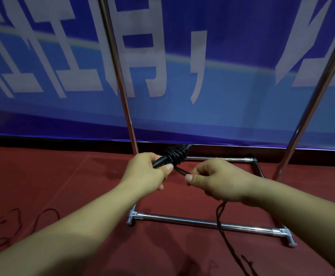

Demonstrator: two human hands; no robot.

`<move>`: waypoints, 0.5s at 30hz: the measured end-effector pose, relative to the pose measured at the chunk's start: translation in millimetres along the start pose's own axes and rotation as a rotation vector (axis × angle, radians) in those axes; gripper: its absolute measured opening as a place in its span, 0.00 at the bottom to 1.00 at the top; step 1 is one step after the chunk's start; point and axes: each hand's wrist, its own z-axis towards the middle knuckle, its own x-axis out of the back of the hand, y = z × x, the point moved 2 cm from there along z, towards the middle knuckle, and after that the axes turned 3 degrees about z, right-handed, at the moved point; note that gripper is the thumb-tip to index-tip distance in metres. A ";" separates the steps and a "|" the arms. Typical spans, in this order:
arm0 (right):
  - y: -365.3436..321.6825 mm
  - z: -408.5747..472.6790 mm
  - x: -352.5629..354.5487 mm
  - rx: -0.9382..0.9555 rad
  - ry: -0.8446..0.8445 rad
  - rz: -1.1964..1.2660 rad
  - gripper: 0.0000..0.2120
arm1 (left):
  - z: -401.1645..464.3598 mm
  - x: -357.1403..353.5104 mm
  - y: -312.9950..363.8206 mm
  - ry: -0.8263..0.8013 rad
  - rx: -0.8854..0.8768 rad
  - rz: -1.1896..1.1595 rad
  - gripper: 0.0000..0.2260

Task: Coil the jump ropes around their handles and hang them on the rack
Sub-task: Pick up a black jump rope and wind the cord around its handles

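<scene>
In the head view, the left hand [148, 172] holds the black handles [163, 161] of a jump rope, its grip wrapped round their near end with the thumb pressed on top, above the chrome rack [198, 222] whose base frame lies on the red floor [67, 176]. Several turns of black rope coil [176, 154] sit bunched round the handles just beyond that hand, over the rack's far base bar. The right hand [215, 181] is just beside the left, its grip a pinch of thumb and fingers on the free rope [182, 171] leading off the coil. Below that hand the loose tail [224, 236] drops across the rack's near base bar to the floor. Another rope [13, 222] lies well left of the rack on the floor. Behind the rack's two slanting uprights hangs a blue banner [222, 76] with white lettering.
</scene>
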 end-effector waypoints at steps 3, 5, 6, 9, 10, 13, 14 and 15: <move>-4.3 -2.5 -2.9 0.029 -0.012 -0.039 0.12 | 1.7 -0.4 -1.4 0.025 0.010 0.054 0.05; -7.5 -3.4 -5.1 0.061 0.008 -0.076 0.12 | 3.6 -1.2 -2.8 0.046 0.015 0.080 0.06; -9.3 -3.6 -5.6 0.076 0.023 -0.079 0.12 | 4.7 -1.8 -2.8 0.061 0.014 0.090 0.07; -14.7 -4.1 -7.0 0.098 0.057 -0.066 0.12 | 8.8 -3.1 -4.6 0.103 -0.002 0.137 0.08; -15.4 -4.2 -7.2 0.100 0.064 -0.067 0.12 | 9.5 -3.7 -4.7 0.104 -0.003 0.141 0.08; -15.9 -3.7 -8.7 0.095 0.083 -0.074 0.15 | 10.8 -3.7 -5.9 0.112 -0.010 0.138 0.09; -15.8 -3.7 -8.9 0.091 0.095 -0.071 0.15 | 11.0 -3.1 -5.7 0.123 -0.016 0.143 0.09; -16.4 -3.8 -9.2 0.083 0.110 -0.064 0.16 | 11.2 -2.6 -5.5 0.136 -0.022 0.152 0.09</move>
